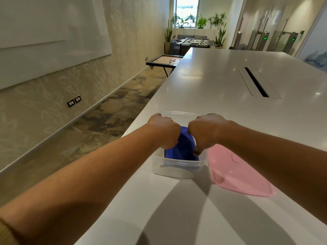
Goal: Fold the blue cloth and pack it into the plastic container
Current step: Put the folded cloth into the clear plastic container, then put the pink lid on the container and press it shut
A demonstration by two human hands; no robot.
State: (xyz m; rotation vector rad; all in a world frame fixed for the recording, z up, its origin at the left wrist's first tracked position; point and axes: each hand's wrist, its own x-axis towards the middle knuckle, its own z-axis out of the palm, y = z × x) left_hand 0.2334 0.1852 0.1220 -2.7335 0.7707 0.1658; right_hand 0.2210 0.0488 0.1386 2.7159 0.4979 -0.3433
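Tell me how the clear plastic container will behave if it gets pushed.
The plastic container looks thin-walled and holds only the blue cloth, so it is probably light. On the glossy white table it would likely slide, not tip, being low and wide.

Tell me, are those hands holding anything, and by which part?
Both the left hand and right hand reach into the plastic container onto the blue cloth; the fingers are hidden, so the grip cannot be told.

fingertips of both hands: hidden inside box (177,167) | cloth (184,147): mostly covered, lower centre | lid (235,174): right part under forearm
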